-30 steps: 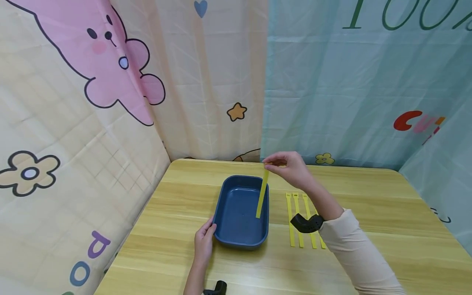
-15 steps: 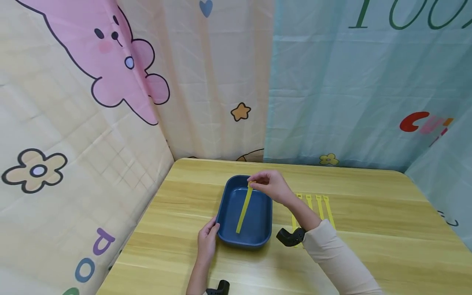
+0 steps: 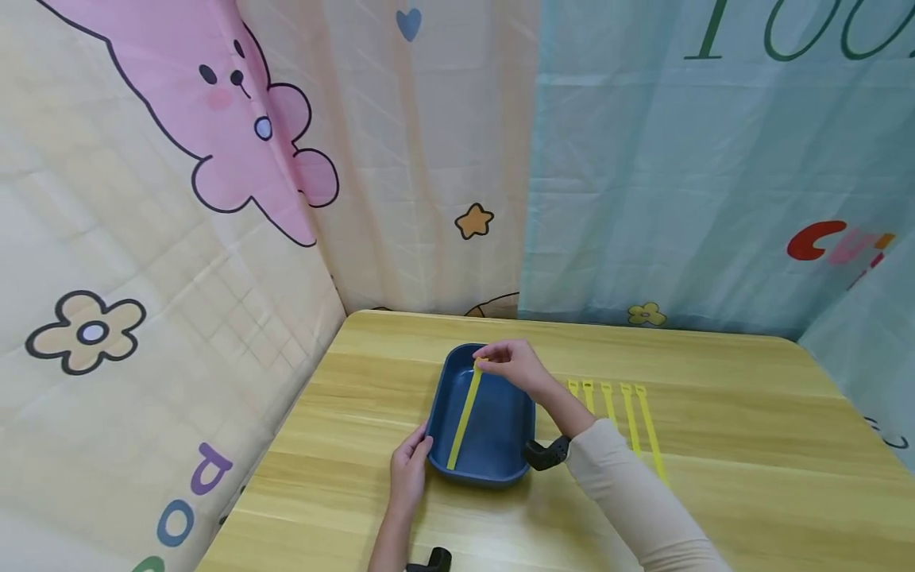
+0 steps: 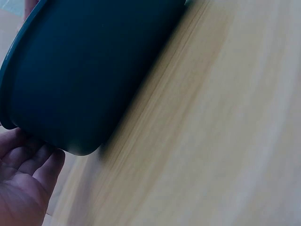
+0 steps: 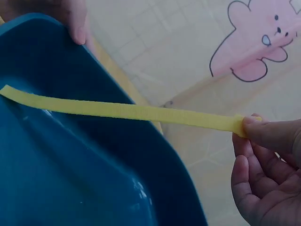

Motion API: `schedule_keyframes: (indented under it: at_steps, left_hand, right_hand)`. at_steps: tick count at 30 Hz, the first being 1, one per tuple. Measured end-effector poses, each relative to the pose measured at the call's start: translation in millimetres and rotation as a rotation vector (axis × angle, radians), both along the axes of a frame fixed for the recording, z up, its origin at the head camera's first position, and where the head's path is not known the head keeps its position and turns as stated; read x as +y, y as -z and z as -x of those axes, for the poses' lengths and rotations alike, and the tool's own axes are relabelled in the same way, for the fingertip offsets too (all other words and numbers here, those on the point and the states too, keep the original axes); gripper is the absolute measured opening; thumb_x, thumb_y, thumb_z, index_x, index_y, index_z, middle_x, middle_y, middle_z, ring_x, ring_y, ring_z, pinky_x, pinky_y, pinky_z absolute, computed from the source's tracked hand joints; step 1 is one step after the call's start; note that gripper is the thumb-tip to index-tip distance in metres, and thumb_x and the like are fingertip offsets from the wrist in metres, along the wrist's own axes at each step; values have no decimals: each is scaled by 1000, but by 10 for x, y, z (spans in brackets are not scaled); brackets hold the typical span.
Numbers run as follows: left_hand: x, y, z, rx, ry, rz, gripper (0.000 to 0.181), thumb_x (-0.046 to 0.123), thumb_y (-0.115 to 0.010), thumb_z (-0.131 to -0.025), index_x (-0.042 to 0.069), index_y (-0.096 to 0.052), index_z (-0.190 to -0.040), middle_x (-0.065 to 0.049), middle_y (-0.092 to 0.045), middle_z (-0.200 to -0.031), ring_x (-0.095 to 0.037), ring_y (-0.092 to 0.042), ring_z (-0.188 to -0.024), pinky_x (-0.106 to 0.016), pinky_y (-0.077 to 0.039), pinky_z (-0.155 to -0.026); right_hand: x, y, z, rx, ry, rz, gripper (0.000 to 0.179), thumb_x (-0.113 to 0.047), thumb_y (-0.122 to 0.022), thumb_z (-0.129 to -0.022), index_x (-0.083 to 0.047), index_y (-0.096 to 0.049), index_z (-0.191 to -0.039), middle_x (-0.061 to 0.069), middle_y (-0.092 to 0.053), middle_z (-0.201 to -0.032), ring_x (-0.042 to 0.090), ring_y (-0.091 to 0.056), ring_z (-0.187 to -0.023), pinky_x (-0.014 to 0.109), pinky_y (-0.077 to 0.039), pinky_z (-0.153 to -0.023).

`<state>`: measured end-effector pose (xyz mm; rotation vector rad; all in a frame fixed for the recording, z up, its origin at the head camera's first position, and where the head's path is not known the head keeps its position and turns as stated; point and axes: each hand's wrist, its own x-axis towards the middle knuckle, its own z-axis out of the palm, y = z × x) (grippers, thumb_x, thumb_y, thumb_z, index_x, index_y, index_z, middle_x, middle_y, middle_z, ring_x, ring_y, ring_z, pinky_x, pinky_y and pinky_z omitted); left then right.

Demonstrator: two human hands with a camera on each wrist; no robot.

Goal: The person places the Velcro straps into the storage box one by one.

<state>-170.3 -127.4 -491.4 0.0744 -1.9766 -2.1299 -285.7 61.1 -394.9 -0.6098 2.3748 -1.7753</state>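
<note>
Right hand (image 3: 519, 367) with strip (image 3: 465, 415) over tray (image 3: 499, 425)

Two hands (image 3: 410, 475), two wrist cameras (image 3: 546, 455), one tray (image 3: 496, 433), six yellow strips (image 3: 465, 417), one table (image 3: 322, 453)

Lt. yellow wood-grain tabletop (image 3: 750, 429) w/ rounded far corners. Reaches back nearly to hanging printed cloth. At L, cream cloth (image 3: 164, 262) w/ faint tan grid, black-outlined flower (image 3: 91, 332), plus purple, blue + green letters (image 3: 161, 523) low down. Up top, pink cartoon animal (image 3: 236, 151), bent across L corner. At back, cream panel (image 3: 393, 199) w/ vert. peach stripes, blue heart (image 3: 409, 25), orange star (image 3: 474, 222). R of ctr., pale teal panel (image 3: 629, 175) w/ green numerals (image 3: 786, 59), cut off at top, red letter (image 3: 811, 241), sm. yellow flower (image 3: 646, 314) just above tabletop's far edge. Far R, pale blue cloth (image 3: 851, 357), angled fwd. Creases + soft folds throughout. Soft, even light; pale sheen on near part of tabletop.
</note>
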Motion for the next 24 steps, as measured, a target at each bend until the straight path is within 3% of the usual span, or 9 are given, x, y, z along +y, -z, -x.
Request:
schedule_keyframes:
  at_steps: [7,14,24]
  left_hand:
    - [9,-2,-10,-12,-9,-6,32,6,-43,-86,-7,-46,-116,-15,-46,-118,-20,-38,-112,-25,-34,-89]
    - [5,-8,9,5,-13,-1,32,6,-44,-86,-7,-47,-115,-16,-47,-117,-21,-40,-110,-26,-35,-89]
    - [7,-6,3,-4,-13,-34,32,5,-45,-86,-8,-46,-115,-18,-45,-118,-22,-38,-111,-26,-33,-90]
  right_hand:
    - [-67,295,118,-87,90,35,25,-11,-63,-74,-1,-63,-97,7,-62,-88,17,-56,-78,28,-47,-73]
    - [-153,422,174,-146,217,68,21,-10,-64,-73,-4,-65,-92,7,-63,-84,17,-57,-76,31,-47,-74]
    - [-243,537,248,-200,223,117,20,-5,-63,-73,0,-64,-92,10,-63,-84,22,-58,-76,30,-48,-71]
